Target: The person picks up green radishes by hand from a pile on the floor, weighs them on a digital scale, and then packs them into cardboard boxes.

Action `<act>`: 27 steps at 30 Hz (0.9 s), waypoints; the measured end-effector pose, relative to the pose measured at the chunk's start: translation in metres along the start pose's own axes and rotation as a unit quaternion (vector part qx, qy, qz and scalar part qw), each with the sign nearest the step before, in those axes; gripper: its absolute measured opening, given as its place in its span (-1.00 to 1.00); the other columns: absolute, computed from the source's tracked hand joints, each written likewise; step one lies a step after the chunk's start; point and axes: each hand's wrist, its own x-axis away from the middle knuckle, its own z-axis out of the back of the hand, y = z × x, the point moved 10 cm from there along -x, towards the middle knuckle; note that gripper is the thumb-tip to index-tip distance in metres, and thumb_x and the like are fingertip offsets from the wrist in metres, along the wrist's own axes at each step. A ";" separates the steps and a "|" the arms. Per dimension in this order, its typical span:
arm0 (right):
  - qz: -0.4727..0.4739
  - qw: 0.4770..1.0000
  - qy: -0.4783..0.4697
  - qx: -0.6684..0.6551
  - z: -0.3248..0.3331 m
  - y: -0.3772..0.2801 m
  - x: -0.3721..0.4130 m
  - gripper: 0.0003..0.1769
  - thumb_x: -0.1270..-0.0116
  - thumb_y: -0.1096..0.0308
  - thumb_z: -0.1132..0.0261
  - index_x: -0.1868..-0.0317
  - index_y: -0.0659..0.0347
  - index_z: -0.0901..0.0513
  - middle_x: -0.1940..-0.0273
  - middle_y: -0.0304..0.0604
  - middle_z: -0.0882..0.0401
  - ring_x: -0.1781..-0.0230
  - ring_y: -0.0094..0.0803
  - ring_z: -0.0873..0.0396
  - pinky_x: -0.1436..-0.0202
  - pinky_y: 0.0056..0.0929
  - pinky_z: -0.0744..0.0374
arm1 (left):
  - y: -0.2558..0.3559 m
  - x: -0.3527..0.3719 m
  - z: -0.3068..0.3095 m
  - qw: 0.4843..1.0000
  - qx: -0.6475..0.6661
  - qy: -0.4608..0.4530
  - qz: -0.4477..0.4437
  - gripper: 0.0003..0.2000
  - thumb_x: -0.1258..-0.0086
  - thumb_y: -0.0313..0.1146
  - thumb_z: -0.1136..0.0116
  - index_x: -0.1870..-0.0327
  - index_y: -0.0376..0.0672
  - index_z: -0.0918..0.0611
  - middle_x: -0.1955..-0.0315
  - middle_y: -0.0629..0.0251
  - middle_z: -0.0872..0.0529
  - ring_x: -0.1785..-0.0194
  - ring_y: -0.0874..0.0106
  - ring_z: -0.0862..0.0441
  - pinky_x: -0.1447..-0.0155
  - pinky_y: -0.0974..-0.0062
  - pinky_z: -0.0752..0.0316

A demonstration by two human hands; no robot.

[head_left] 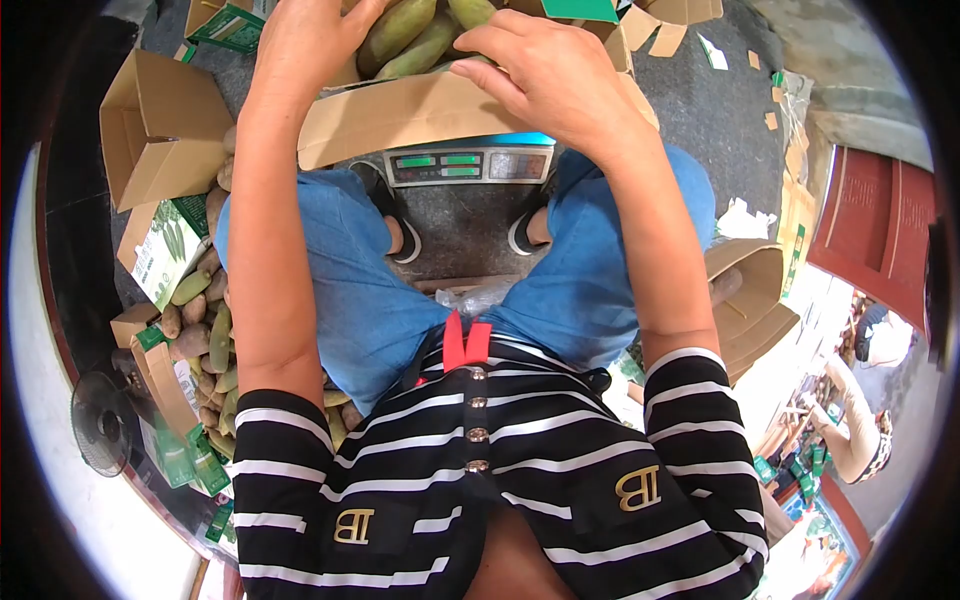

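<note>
My right hand (562, 78) reaches over the near edge of a cardboard box (400, 115). Its fingers are apart and rest at the long green-brown vegetables (425, 38) inside, thumb near the flap. At the box's left side is my left hand (308, 38), its thumb stretched toward the vegetables; its other fingers are largely cut off by the top edge of the view. The box sits on a digital scale (470, 165) with lit green displays, between my knees.
More vegetables (205, 325) are heaped on the floor to my left, beside an open carton (165, 130) and a fan (100, 422). Another open carton (745, 300) stands by my right knee. At the far right a co-worker's arm (858, 420) shows near green-and-white packaging.
</note>
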 end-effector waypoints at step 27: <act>-0.025 0.999 -0.022 0.014 -0.004 0.003 0.000 -0.70 -0.31 0.06 -0.22 0.33 0.12 -0.64 0.36 -0.16 -0.60 0.28 -0.19 -0.66 0.27 -0.25 -0.62 | -0.002 -0.002 -0.018 0.995 -0.051 -0.029 -0.082 -0.54 -0.29 -0.17 -0.29 -0.12 -0.26 -0.56 0.05 -0.02 -0.64 0.02 0.17 -0.62 -0.06 0.30 -0.49</act>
